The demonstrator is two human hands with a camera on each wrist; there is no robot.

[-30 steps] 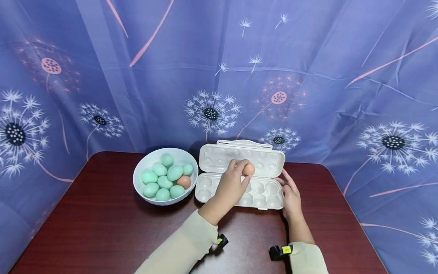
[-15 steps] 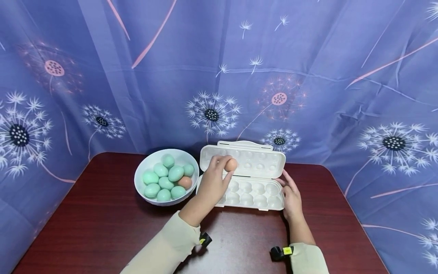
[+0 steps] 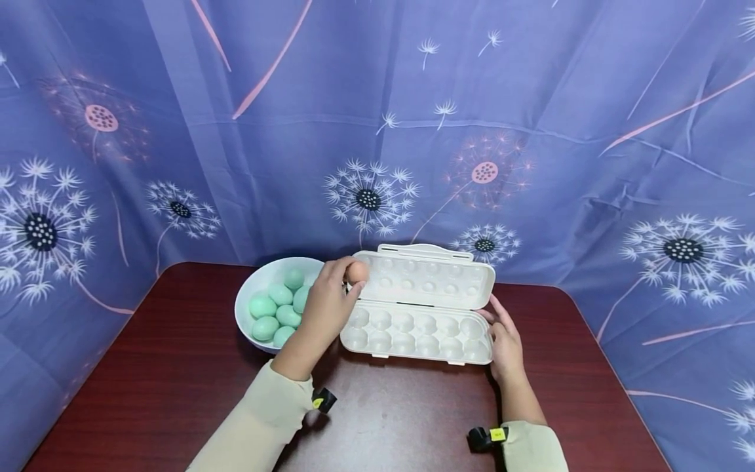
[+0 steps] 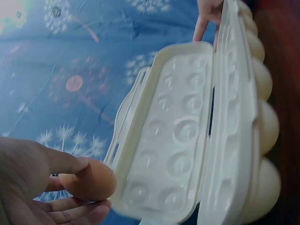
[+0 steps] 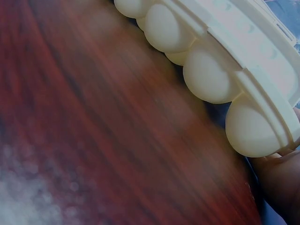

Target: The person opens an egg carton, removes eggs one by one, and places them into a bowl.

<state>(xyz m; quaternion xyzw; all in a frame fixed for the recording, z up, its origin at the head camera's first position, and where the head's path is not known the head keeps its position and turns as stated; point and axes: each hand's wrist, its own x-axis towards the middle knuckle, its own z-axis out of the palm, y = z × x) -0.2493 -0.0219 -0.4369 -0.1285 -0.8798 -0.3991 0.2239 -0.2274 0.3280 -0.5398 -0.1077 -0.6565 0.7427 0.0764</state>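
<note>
My left hand (image 3: 324, 298) pinches a brown egg (image 3: 357, 273) between thumb and fingers, raised near the left end of the open egg carton's lid. In the left wrist view this egg (image 4: 91, 180) sits in the fingertips beside the lid (image 4: 164, 126). The white plastic egg carton (image 3: 415, 344) lies open, its lid tilted back and its cups bare. At its right end my right hand (image 3: 505, 344) touches the edge, fingers extended; only part of that hand (image 5: 281, 180) shows in the right wrist view.
A white bowl (image 3: 246, 311) of green eggs (image 3: 263, 306) stands left of the carton, partly hidden by my left hand and forearm. The dark red wooden table (image 3: 383, 406) ends at a blue dandelion-patterned curtain (image 3: 283, 170).
My left hand has moved left with the brown egg, from over the carton's middle to its left end beside the bowl. The right hand stays at the carton's right end.
</note>
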